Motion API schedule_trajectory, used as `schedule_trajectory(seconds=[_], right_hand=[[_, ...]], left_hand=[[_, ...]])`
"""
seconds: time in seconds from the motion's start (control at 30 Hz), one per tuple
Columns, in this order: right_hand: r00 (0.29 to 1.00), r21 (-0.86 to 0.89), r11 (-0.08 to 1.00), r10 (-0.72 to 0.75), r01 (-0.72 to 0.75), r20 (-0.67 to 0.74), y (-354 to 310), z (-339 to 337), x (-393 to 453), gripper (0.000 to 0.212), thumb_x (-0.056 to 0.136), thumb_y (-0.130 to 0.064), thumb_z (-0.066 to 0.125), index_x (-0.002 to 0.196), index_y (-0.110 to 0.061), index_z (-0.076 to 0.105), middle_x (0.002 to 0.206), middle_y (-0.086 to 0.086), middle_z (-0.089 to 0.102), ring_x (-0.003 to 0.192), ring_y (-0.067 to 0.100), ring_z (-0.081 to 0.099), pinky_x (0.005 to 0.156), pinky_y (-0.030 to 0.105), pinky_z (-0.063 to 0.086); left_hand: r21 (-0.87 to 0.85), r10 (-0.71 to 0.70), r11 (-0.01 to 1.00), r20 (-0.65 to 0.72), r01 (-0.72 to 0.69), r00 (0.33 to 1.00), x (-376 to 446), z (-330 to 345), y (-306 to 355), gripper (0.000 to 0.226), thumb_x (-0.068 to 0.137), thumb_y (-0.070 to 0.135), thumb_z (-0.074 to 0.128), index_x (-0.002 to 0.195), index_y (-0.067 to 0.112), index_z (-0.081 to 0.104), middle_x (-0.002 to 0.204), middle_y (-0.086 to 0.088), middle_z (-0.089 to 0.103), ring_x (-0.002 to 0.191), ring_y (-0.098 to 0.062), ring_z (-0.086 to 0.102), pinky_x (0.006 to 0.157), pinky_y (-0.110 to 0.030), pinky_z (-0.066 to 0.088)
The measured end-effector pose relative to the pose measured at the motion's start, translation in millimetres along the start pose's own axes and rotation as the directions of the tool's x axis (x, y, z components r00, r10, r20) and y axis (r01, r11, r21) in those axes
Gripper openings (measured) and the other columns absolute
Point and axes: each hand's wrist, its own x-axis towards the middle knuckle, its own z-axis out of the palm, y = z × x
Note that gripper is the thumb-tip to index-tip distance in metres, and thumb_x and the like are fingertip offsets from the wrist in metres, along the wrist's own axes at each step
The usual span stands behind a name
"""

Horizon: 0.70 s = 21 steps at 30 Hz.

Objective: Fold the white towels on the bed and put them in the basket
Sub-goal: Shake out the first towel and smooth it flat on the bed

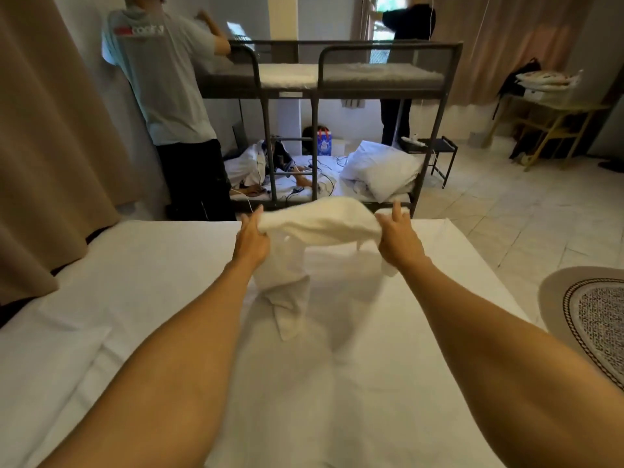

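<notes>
Both hands, left and right, fingers clenched on white towel, lifted above bed; shirt lettering unreadable.

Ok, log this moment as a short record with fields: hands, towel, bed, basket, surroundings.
left hand: gripping one end of the white towel
right hand: gripping the other end
white towel: lifted above the bed, stretched between both hands, loose parts hanging down toward the sheet, blurred
bed: white sheet, wrinkled under the towel
basket: not in view
fold state: not yet folded
surroundings: bunk bed beyond the bed's far edge; two people standing beside it; patterned rug on the floor at right
</notes>
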Motion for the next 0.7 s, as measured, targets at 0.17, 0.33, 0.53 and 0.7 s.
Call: schedule_trajectory(seconds=[0.17, 0.33, 0.53, 0.7], right_hand=[[0.958, -0.273, 0.96, 0.027, 0.054, 0.284, 38.4, 72.5, -93.5, 0.068, 0.092, -0.006, 0.04, 0.151, -0.021, 0.009, 0.16, 0.009, -0.005, 0.147, 0.028, -0.007, 0.118, 0.048, 0.004], [0.89, -0.325, 0.945, 0.124, 0.028, 0.438, 53.7, 112.3, -169.6, 0.071, 0.092, -0.005, 0.037, 0.151, -0.015, -0.001, 0.16, 0.009, -0.006, 0.148, 0.026, -0.008, 0.119, 0.046, 0.002], [0.85, -0.29, 0.956, 0.121, 0.039, 0.513, 62.0, 124.2, -225.7, 0.06, 0.093, -0.001, 0.033, 0.149, -0.014, 0.018, 0.151, 0.007, 0.033, 0.147, 0.026, 0.01, 0.12, 0.044, 0.007], [0.884, -0.293, 0.954, 0.077, 0.069, 0.46, 63.6, 122.6, -255.7, 0.055, 0.087, 0.003, 0.048, 0.14, -0.006, 0.039, 0.141, 0.013, 0.047, 0.141, 0.033, 0.029, 0.117, 0.044, 0.02]], left_hand=[[0.507, -0.069, 0.854, 0.334, -0.118, 0.94, -59.6, 27.2, -89.8, 0.07, 0.097, 0.008, 0.039, 0.153, 0.027, 0.0, 0.161, -0.011, -0.011, 0.149, -0.031, 0.005, 0.12, -0.05, 0.015], [0.662, -0.109, 0.715, 0.426, -0.227, 0.898, -111.5, 39.2, -136.7, 0.077, 0.097, 0.013, 0.044, 0.153, 0.019, -0.009, 0.161, -0.009, -0.014, 0.15, -0.024, -0.004, 0.121, -0.046, 0.008], [0.699, -0.122, 0.649, 0.486, -0.301, 0.866, -159.4, 48.0, -159.1, 0.069, 0.098, 0.004, 0.037, 0.153, 0.014, -0.004, 0.162, -0.008, -0.009, 0.151, -0.02, -0.003, 0.122, -0.041, 0.008], [0.731, -0.064, 0.561, 0.506, -0.388, 0.86, -190.4, 45.7, -168.0, 0.07, 0.094, -0.007, 0.031, 0.154, 0.013, 0.0, 0.162, -0.008, -0.006, 0.151, -0.02, -0.002, 0.122, -0.04, 0.007]])
